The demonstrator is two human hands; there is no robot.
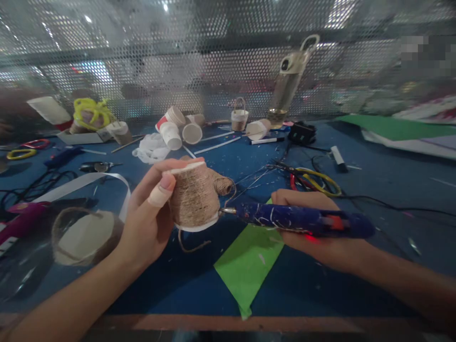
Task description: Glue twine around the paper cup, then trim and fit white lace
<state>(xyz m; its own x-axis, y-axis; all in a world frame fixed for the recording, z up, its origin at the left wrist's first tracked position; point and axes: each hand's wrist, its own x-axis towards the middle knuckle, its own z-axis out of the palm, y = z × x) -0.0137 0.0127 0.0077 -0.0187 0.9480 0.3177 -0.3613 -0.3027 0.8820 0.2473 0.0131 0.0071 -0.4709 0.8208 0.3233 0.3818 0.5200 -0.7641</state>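
Note:
My left hand (151,209) is closed around a paper cup (194,197) wrapped in brown twine, held tilted above the table. Its white rim shows at both ends, and a loose twine tail hangs below. A small roll of twine (223,185) sits just behind the cup's right side. In my right hand (302,228) is a blue hot glue gun (302,219), its metal tip at the lower right edge of the wrapped cup. A red light glows on the gun's underside. Beneath it lies a piece of green paper (251,261).
Scissors with yellow handles (318,180) lie beyond my right hand. A twine-handled cup basket (87,235) and a purple glue gun (21,221) are at left. Farther back are several paper cups (171,135), a water bottle (287,85) and a perforated metal screen (213,71).

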